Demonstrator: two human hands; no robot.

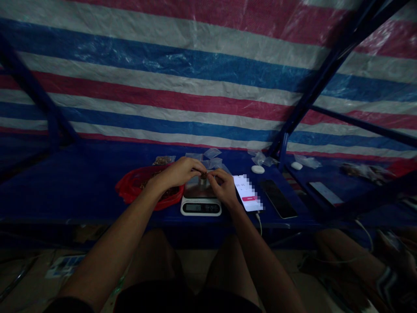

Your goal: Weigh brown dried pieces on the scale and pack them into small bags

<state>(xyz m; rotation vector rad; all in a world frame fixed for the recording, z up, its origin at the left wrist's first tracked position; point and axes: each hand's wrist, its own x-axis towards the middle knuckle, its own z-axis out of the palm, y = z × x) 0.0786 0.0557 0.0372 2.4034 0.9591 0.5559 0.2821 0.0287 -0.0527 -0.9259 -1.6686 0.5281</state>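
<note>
Both my hands meet above a small digital scale (pixel 201 204) on the blue shelf. My left hand (pixel 180 171) is closed in a pinch on a small brownish item (pixel 203 175) held over the scale's metal pan. My right hand (pixel 223 187) is also closed, its fingertips pinching at the same item from the right. A red bowl (pixel 130 189) holding brownish pieces sits just left of the scale, under my left wrist.
A lit phone (pixel 248 193) with a cable lies right of the scale, a dark phone (pixel 278 198) beside it. Small clear bags (pixel 211 158) lie behind. White round cases (pixel 257 169) sit further right. Blue frame bars cross at right. Another person's legs show at lower right.
</note>
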